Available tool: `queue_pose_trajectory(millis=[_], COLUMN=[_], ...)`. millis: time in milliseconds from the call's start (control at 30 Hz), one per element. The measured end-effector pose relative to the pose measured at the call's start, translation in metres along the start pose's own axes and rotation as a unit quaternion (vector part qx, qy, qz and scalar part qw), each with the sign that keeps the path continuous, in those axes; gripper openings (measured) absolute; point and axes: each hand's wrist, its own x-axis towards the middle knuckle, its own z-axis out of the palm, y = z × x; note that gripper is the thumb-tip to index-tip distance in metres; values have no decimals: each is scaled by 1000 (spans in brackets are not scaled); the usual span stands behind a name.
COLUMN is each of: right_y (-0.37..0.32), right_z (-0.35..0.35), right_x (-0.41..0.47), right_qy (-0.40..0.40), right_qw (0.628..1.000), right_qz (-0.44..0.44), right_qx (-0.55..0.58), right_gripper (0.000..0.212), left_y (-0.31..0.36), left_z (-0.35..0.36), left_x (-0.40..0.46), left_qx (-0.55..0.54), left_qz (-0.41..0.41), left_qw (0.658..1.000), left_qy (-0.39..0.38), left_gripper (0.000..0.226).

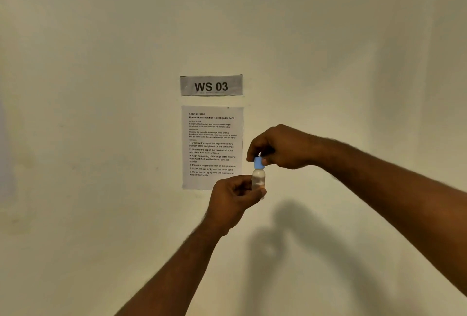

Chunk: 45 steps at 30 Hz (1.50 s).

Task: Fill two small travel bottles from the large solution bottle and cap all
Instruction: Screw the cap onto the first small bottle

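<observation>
A small clear travel bottle (258, 178) is held upright in the air in front of a pale wall. My left hand (233, 198) grips its lower body from the left. On its neck sits a light blue cap (258, 162), pinched from above by the fingertips of my right hand (280, 147). Whether the bottle holds liquid is hard to tell. The large solution bottle and the other travel bottle are out of view.
A grey sign reading WS 03 (211, 85) is stuck on the wall, with a printed task sheet (212, 143) below it, just behind my hands. Shadows of my arms fall on the wall (101, 138) at lower right. No table is visible.
</observation>
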Motion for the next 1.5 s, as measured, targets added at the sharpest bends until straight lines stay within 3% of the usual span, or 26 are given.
queue_pose_trajectory(millis=[233, 367, 433, 567, 667, 767, 900, 967, 1033, 1100, 1167, 1267, 1333, 1400, 1500], right_y=[-5, -9, -9, -8, -10, -11, -10, -7, -6, -6, -10, -10, -10, -10, -14], right_z=[-11, -14, -20, -35, -32, -21, -15, -19, -24, -23, -16, -11, -13, -15, -6], right_x=[0, -1, -2, -7, -8, -3, 0, 0, -3, -4, -2, 2, 1, -1, -1], right_qy=[22, 37, 55, 52, 10, 14, 85, 108, 68, 28, 36, 95, 105, 62, 39], right_qw=[999, 994, 994, 991, 997, 997, 991, 990, 991, 992, 998, 989, 992, 995, 999], right_qz=[27, 80, 90, 44, 26, 51, 99, 86, 51, 34, 51, 90, 72, 41, 26], right_qx=[-9, -63, -11, 117, 75, 58, -27, 32, 102, 116, 29, -67, 13, 71, 21], right_gripper=[16, 37, 38, 17, 25, 6, 34, 25, 12, 17, 10, 35, 25, 13, 16], left_y=[14, 16, 16, 16, 16, 16, 12, 10, 8, 8, 6, 5, 3, 1, 0], left_z=[6, 5, 3, 1, 1, 1, -2, -5, -8, -8, -8, -8, -9, -10, -12], left_x=[-5, -6, -5, -4, -4, -6, -5, -4, -4, -4, -4, -5, -7, -7, -6], left_qx=[-34, -28, -27, -11, -14, -13, -10, -10, -5, -4, -6, -9, -9, -7, -14], left_qz=[1, 5, 5, 11, 11, 8, 11, 8, 7, 6, 6, 4, 7, 8, 8], left_qw=[999, 1000, 1000, 1000, 1000, 1000, 1000, 1000, 1000, 1000, 1000, 1000, 1000, 1000, 1000], left_qy=[1, 2, 4, -1, -4, -8, 2, 7, 8, 11, 14, 19, 19, 20, 24], left_gripper=[19, 19, 18, 18, 17, 16, 16, 17, 18, 18, 17, 16, 16, 18, 22])
